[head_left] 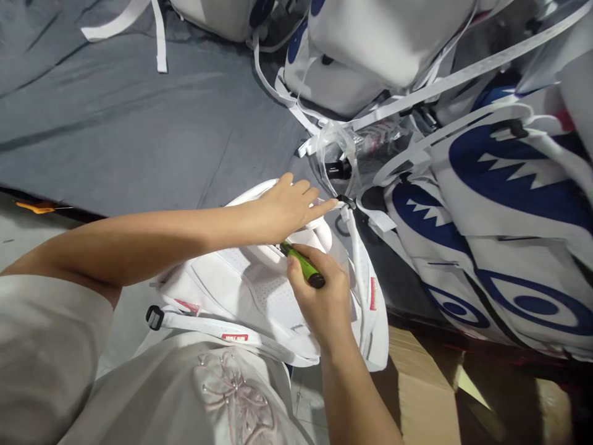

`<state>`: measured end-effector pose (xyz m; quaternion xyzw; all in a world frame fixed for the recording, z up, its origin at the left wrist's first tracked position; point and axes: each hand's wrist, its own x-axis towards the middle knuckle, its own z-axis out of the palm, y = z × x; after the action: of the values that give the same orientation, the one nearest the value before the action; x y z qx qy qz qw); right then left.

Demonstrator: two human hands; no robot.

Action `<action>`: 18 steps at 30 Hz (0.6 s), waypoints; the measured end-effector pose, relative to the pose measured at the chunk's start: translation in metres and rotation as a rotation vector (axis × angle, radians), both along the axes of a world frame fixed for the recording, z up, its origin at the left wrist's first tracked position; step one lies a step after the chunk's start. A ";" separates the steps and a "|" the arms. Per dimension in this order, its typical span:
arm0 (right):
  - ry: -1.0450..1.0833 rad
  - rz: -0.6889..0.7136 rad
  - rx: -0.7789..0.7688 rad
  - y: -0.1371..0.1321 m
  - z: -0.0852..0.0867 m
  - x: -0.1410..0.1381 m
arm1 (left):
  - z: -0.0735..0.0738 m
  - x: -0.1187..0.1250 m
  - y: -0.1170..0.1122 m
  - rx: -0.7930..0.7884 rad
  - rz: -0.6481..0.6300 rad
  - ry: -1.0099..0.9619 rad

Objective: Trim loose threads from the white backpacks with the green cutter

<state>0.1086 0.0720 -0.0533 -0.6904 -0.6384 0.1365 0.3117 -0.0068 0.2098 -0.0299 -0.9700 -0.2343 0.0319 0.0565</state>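
A white backpack [222, 281] lies against my body at the table's edge, its padded back and straps towards me. My left hand [291, 209] rests on its top part with fingers apart, the index finger stretched to the black buckle [345, 201]. In my right hand [324, 290] is a slim green tool with a black end [303, 264], held in closed fingers. Its tip points to the bag just below my left palm; what it touches there is hidden. A white shoulder strap [365, 278] with a red label hangs at the right.
On the right stand several white backpacks [528, 259] with blue eye and tooth shapes. More white bags [370, 43] lie at the back, beside clear plastic wrap [340, 148]. Dark grey cloth [139, 136] covers the table. Below the right edge is a cardboard box [421, 383].
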 end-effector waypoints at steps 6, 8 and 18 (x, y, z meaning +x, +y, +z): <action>0.025 -0.009 0.045 0.000 -0.002 -0.005 | 0.002 0.000 -0.001 -0.013 0.011 0.004; -0.004 -0.028 0.025 0.000 -0.001 -0.007 | 0.002 0.000 -0.001 -0.015 0.011 0.005; 0.014 -0.004 -0.060 -0.001 0.003 0.000 | 0.003 -0.001 -0.002 -0.032 0.015 -0.006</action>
<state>0.1085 0.0712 -0.0500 -0.6998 -0.6303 0.1599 0.2956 -0.0078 0.2082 -0.0267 -0.9691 -0.2413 0.0330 0.0399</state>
